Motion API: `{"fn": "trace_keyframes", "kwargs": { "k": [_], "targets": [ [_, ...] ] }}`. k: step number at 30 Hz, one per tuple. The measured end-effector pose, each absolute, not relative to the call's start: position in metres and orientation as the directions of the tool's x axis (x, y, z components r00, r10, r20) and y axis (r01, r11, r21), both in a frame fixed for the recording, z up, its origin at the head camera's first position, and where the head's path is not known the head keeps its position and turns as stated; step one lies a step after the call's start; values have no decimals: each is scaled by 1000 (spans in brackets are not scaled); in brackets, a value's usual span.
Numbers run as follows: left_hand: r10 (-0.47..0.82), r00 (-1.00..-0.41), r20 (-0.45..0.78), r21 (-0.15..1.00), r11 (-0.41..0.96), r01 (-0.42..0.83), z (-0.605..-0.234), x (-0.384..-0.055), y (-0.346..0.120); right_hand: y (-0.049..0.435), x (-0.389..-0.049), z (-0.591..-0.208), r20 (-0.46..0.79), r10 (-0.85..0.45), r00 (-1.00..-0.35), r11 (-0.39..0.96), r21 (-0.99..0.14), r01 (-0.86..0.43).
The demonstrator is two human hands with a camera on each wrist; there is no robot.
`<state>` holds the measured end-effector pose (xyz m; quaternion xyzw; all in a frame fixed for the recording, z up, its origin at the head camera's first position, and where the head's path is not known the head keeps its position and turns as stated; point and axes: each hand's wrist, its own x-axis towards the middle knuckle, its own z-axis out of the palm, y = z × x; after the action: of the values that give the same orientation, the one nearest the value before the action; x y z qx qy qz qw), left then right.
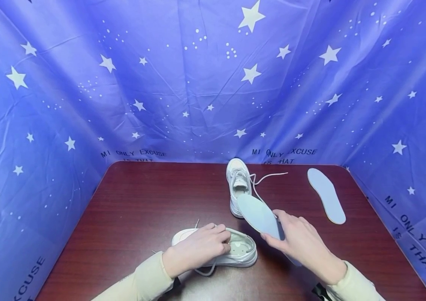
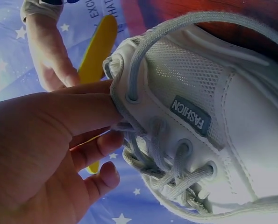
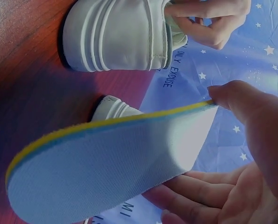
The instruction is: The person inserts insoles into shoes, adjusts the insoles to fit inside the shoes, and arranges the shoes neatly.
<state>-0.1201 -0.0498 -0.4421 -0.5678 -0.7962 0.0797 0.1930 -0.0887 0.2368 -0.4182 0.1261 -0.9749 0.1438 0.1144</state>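
Note:
A white lace-up shoe (image 1: 241, 261) lies on the table with its toe to the left. My left hand (image 1: 201, 246) grips it at the edge of the opening, near the tongue and laces; in the left wrist view some fingertips are hidden behind the eyelet flap (image 2: 124, 100). Just right of that shoe, my right hand (image 1: 303, 240) holds an insole (image 1: 258, 213) in the air by its edges, thumb on one side and fingers on the other. The insole (image 3: 92, 163) has a pale fabric face and a yellow layer along its rim.
Behind the insole stands a second white shoe (image 1: 234, 167), toe away from me, with a loose lace (image 1: 269, 176) trailing right. Another pale insole (image 1: 325, 194) lies at the table's right. Blue star-patterned curtains (image 1: 197, 83) surround the dark red table (image 1: 141, 196).

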Motion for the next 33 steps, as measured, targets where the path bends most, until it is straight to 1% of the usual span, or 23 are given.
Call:
{"fn": "trace_keyframes", "kwargs": {
  "k": [9,15,22,26,29,33],
  "targets": [
    [930,-296,218,-325,355,877,-440,-123,-53,237,-88,-419,270,-259,-927,925,-208,-319],
    [923,-311,225,-269,366,891,-440,-125,-59,239,-89,-420,307,-290,-906,916,-186,-357],
    [912,-309,269,-239,374,896,-442,-126,-63,242,-90,-422,328,-313,-891,906,-178,-383],
    [905,-326,274,-187,383,905,-442,-126,-63,243,-90,-423,345,-322,-882,902,-171,-397],
    [898,-341,279,-128,386,913,-442,-125,-64,244,-91,-425,364,-353,-862,891,-150,-428],
    [895,-322,307,-97,366,925,-443,-126,-64,248,-94,-427,388,-426,-818,858,-114,-501]
  ]
}}
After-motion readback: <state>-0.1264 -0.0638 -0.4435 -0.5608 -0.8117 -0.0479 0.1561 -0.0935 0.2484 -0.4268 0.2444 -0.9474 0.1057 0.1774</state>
